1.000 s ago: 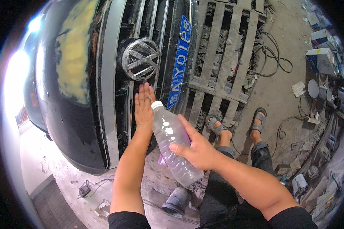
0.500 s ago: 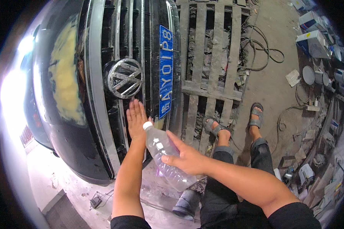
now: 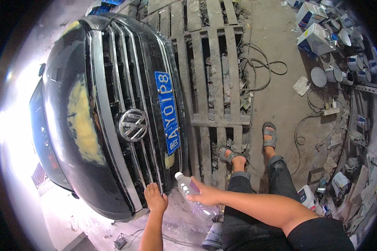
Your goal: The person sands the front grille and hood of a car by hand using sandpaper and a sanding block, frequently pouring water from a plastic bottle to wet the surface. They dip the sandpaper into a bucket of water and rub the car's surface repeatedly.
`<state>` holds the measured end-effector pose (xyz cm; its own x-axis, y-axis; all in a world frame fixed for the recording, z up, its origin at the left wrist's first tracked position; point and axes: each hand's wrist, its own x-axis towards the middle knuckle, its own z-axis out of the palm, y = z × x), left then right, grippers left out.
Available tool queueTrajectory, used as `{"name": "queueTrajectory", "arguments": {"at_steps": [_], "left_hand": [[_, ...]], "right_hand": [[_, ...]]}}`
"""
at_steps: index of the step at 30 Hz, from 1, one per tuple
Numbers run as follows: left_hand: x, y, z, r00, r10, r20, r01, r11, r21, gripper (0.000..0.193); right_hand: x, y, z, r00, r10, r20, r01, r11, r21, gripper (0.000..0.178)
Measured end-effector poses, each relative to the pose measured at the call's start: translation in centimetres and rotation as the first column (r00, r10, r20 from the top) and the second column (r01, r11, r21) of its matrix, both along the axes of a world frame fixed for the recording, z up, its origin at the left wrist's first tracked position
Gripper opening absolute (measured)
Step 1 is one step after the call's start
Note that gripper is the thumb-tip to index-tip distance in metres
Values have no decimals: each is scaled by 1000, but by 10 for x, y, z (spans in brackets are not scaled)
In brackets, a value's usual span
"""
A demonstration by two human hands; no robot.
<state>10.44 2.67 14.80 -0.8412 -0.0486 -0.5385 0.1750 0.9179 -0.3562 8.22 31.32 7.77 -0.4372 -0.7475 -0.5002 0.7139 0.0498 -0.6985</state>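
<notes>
My left hand [image 3: 156,198] lies with its fingers stretched out at the near end of the grille [image 3: 134,163] of a black car. It appears to touch the chrome slats and holds nothing. A clear plastic bottle [image 3: 205,212] with a white cap is tilted in the grip of my right hand [image 3: 204,193], beside the bumper. Farther along the grille sit a round chrome emblem [image 3: 133,125] and a blue number plate [image 3: 166,113]. Yellowish filler [image 3: 83,121] covers part of the dark bodywork to the left, and a smaller patch shows near the plate's near end.
Dusty wooden pallets [image 3: 215,75] lie right of the car. A dark cable [image 3: 261,62] coils on the floor beyond them. Along the right side are boxes [image 3: 316,39], open tins [image 3: 318,77] and scraps. My sandalled feet stand at the pallet's edge; a dark bucket-like object [image 3: 213,236] stands near my leg.
My left hand has slid away from beside the emblem toward the near end of the grille. The bottle in my right hand has shifted slightly right and nearer. The view has also moved.
</notes>
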Motion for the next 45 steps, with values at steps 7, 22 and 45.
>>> {"name": "queueTrajectory", "arguments": {"at_steps": [7,22,45], "left_hand": [[-41,97,43,966,-169,-198,239,876,418,79],[-35,-7,29,982,-105,-157,188,593,783,76],[-107,-174,57,944,76,322,-326,377,867,113]], "right_hand": [[-24,23,30,993,13,-115,3,990,144,94],[-46,-35,31,993,31,-112,-32,999,-6,95],[86,-327,-124,689,-264,-675,651,634,417,78]]}}
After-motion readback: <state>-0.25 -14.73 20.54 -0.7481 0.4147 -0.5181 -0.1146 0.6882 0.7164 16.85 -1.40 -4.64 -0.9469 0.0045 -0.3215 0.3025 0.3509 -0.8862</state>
